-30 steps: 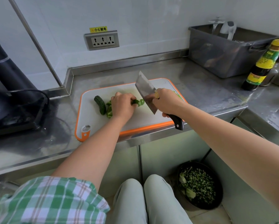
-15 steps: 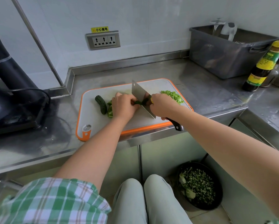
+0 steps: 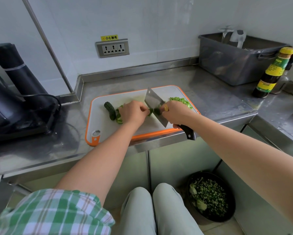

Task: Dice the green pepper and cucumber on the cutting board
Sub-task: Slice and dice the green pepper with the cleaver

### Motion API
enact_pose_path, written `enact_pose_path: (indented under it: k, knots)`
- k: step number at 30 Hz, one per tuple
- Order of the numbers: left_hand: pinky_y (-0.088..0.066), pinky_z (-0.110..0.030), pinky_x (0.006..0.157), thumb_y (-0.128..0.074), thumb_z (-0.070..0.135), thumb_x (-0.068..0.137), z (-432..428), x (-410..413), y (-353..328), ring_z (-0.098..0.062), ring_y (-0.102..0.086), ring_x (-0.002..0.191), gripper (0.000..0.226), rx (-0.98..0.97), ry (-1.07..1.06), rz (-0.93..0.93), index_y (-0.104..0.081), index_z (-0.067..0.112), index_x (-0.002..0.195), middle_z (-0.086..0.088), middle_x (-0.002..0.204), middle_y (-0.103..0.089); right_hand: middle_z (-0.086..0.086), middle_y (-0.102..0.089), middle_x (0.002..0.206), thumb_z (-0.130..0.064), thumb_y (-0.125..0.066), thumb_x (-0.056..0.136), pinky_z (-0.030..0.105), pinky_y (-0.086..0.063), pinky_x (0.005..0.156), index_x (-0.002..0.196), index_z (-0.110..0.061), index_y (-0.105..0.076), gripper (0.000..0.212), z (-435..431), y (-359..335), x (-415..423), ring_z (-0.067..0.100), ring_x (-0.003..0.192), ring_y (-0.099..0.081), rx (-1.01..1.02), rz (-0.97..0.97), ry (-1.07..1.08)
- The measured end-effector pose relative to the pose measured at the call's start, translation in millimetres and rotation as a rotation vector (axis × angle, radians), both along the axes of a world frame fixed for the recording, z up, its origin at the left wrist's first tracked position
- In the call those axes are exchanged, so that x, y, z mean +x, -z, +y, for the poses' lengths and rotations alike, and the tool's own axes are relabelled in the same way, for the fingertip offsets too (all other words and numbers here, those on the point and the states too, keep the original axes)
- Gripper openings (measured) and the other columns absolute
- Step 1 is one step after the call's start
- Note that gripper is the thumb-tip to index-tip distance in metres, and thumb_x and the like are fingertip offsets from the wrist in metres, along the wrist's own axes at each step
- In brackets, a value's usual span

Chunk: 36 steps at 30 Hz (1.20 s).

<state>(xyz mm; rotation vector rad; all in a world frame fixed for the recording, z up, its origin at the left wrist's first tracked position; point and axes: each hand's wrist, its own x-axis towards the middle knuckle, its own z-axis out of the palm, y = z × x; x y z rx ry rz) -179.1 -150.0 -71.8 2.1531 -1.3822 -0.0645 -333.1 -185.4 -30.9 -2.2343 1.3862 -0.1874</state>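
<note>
Green pepper strips (image 3: 152, 111) lie mid-board on the orange-rimmed cutting board (image 3: 106, 131), pinned under the curled fingers of the left hand (image 3: 133, 113). The right hand (image 3: 175, 113) is wrapped round the handle of the cleaver (image 3: 152, 100), whose blade meets the pepper. At the board's nine o'clock lies the cucumber (image 3: 109, 110); at two o'clock sits a diced pile (image 3: 182, 101).

My one head-worn camera looks forward and down from above and just behind the cutting board (image 3: 106, 128), near it.
</note>
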Motion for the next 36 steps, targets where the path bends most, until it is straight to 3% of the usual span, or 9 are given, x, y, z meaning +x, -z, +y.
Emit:
enact_pose_path:
  k: [5,7,11,14,17,20,24,30,36]
  knots:
    - [-0.022,-0.033,0.072,-0.082,0.023,0.068,10.1,10.5,6.2,-0.028,-0.053,0.085,0.012,-0.159,0.279,-0.522,-0.078,0.028,0.078,0.005,0.074,-0.069,0.013,-0.054,0.070,-0.005,-0.038,0.094,0.021,-0.037,0.033,0.096,-0.002,-0.047,0.009,1.9,-2.8,-2.4,0.023,0.042,-0.055,0.005,-0.024,0.030]
    - [-0.023,-0.032,0.069,-0.086,0.021,0.061,13.9,10.4,12.8,-0.029,-0.054,0.079,0.015,-0.164,0.331,-0.572,-0.077,0.028,0.072,0.004,0.068,-0.065,0.018,-0.056,0.072,-0.003,-0.038,0.091,0.023,-0.040,0.036,0.100,0.002,-0.050,0.015,2.4,-3.0,-1.2,0.024,0.040,-0.054,0.048,-0.011,0.018]
    - [-0.029,-0.034,0.071,-0.077,0.028,0.072,23.4,3.7,21.9,-0.029,-0.052,0.083,0.007,-0.217,0.216,-0.471,-0.077,0.030,0.079,0.003,0.073,-0.066,0.022,-0.060,0.075,-0.003,-0.039,0.088,0.026,-0.043,0.039,0.108,0.004,-0.055,0.026,6.6,1.3,-1.9,0.025,0.040,-0.054,0.052,0.019,-0.031]
    - [-0.022,-0.034,0.077,-0.073,0.028,0.077,22.9,-3.3,21.2,-0.025,-0.051,0.092,0.010,-0.164,0.114,-0.368,-0.075,0.032,0.086,0.006,0.084,-0.071,0.014,-0.056,0.078,-0.008,-0.042,0.093,0.026,-0.037,0.042,0.105,0.001,-0.054,0.019,11.2,-2.9,-4.5,0.020,0.049,-0.048,-0.022,0.084,-0.071]
    - [-0.017,-0.030,0.077,-0.074,0.029,0.077,19.3,-9.4,22.6,-0.021,-0.049,0.098,0.016,-0.158,0.030,-0.242,-0.071,0.031,0.093,0.009,0.089,-0.071,0.012,-0.052,0.080,-0.010,-0.043,0.094,0.024,-0.034,0.044,0.115,0.002,-0.055,0.027,12.1,-5.4,-6.9,0.016,0.053,-0.042,-0.074,0.134,-0.093]
    - [-0.020,-0.032,0.079,-0.074,0.032,0.077,17.9,-10.7,25.7,-0.022,-0.048,0.102,0.020,-0.159,-0.011,-0.151,-0.072,0.029,0.097,0.008,0.089,-0.072,0.013,-0.054,0.087,-0.012,-0.041,0.095,0.026,-0.040,0.042,0.117,-0.001,-0.053,0.028,10.6,-8.8,-10.9,0.018,0.050,-0.048,-0.101,0.097,-0.079]
    - [-0.022,-0.032,0.077,-0.072,0.035,0.081,16.0,-13.1,29.4,-0.025,-0.045,0.101,0.016,-0.166,-0.036,-0.118,-0.075,0.032,0.096,0.004,0.087,-0.071,0.011,-0.051,0.087,-0.014,-0.039,0.097,0.027,-0.038,0.043,0.105,-0.004,-0.049,0.015,14.4,-12.0,-11.2,0.020,0.053,-0.050,-0.160,0.117,-0.104]
    - [-0.024,-0.032,0.082,-0.068,0.038,0.084,11.4,-14.6,31.2,-0.027,-0.044,0.105,0.018,-0.137,-0.063,0.002,-0.074,0.031,0.099,0.002,0.093,-0.073,0.012,-0.050,0.093,-0.015,-0.041,0.096,0.032,-0.039,0.060,0.111,-0.002,-0.050,0.021,16.4,-6.7,-6.2,0.028,0.075,-0.049,-0.209,0.178,-0.116]
    - [-0.020,-0.033,0.076,-0.065,0.041,0.083,12.8,-20.3,26.7,-0.029,-0.044,0.105,0.018,-0.127,-0.189,-0.013,-0.076,0.027,0.084,0.000,0.086,-0.071,0.011,-0.049,0.089,-0.012,-0.040,0.096,0.031,-0.037,0.063,0.108,-0.002,-0.051,0.020,16.0,-5.1,-8.4,0.028,0.077,-0.047,-0.215,0.183,-0.124]
